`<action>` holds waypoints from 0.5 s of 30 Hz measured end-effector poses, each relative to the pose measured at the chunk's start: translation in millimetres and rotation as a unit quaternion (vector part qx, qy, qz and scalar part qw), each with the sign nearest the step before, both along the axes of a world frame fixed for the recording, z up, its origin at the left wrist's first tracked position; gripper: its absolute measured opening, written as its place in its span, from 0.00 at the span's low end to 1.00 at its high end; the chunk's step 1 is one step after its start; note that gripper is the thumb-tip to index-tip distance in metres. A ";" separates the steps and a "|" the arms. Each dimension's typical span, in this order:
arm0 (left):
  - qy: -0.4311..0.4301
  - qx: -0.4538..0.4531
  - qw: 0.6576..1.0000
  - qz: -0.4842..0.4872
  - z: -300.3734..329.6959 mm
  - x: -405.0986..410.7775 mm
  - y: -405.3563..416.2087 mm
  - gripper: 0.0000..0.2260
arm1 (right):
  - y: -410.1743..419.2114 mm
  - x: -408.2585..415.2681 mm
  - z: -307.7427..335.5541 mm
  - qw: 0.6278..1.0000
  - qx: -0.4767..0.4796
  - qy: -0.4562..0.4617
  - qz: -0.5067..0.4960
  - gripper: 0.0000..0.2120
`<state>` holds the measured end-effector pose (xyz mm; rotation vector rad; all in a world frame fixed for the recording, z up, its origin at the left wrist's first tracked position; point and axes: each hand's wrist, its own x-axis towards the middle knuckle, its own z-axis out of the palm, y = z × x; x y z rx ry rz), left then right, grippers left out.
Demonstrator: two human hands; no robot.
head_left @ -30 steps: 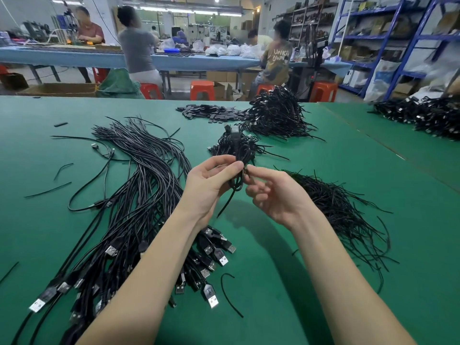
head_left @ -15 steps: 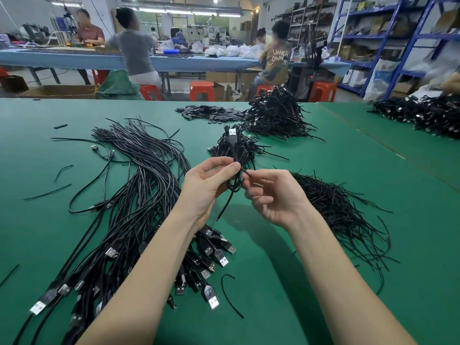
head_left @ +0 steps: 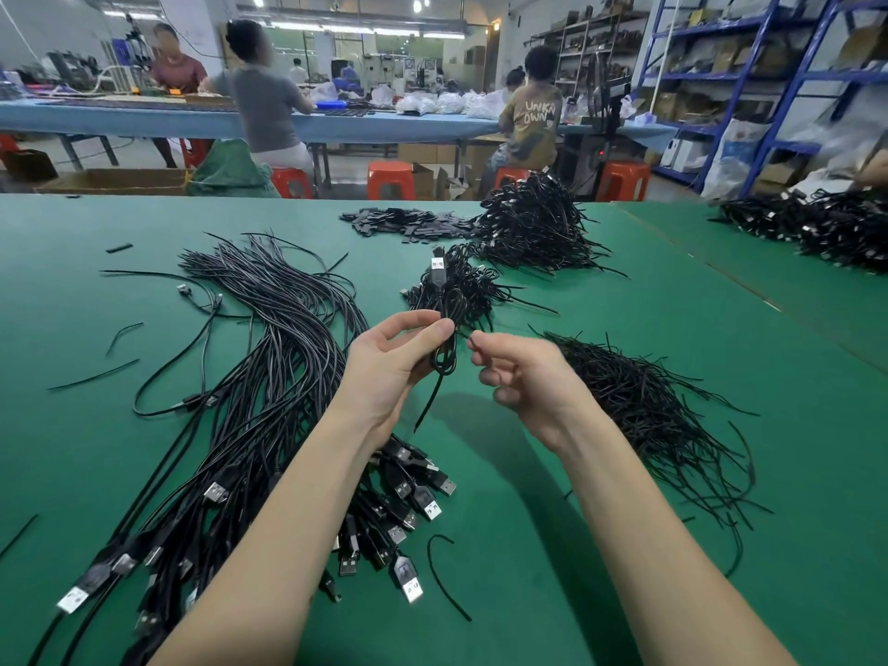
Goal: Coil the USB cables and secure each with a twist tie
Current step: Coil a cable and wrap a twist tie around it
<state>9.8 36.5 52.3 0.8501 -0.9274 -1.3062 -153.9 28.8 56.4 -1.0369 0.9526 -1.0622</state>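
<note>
since a moment ago the two hands have drawn slightly apart and the plug end of the coiled cable now stands up clear above the fingers.

nearest the front edge of the counter (head_left: 504, 593) lies the heap of loose usb cables (head_left: 269, 415), plugs fanned toward the person, leads running away to the left.

just above it the left hand (head_left: 389, 367) pinches the coiled cable (head_left: 444, 338) at its waist between thumb and forefinger, the other fingers loosely curled. the right hand (head_left: 524, 377) sits just beside it, fingers curled; it seems to pinch the thin end of a twist tie at the coil, though the tie itself is too fine to make out for certain.

the coiled cable is a thin, matte black lead folded into a few narrow loops, silver plug up, one tail hanging free. i judge it light, limp and a little springy, so the loops would open if the waist were let go; the waist is the place to hold.

to the right lies the spread of twist ties (head_left: 663, 415), thin black strands, likely stiff enough to keep a twist.

farther toward the far edge sit two piles of finished coils (head_left: 533, 228).
</note>
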 end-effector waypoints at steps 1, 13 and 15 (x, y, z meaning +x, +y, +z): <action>-0.001 -0.002 1.000 -0.002 -0.2 -0.8 0.1 0.15 | 0.8 1.5 1.0 0.989 0.103 -0.100 0.035 0.06; 0.015 0.034 0.999 0.006 -6.1 5.3 -4.3 0.15 | -2.1 -9.3 -23.9 0.794 -0.466 0.353 -0.168 0.09; 0.016 0.035 0.999 0.006 -6.0 4.3 -4.1 0.17 | -2.6 -8.2 -24.5 0.772 -0.490 0.358 -0.189 0.05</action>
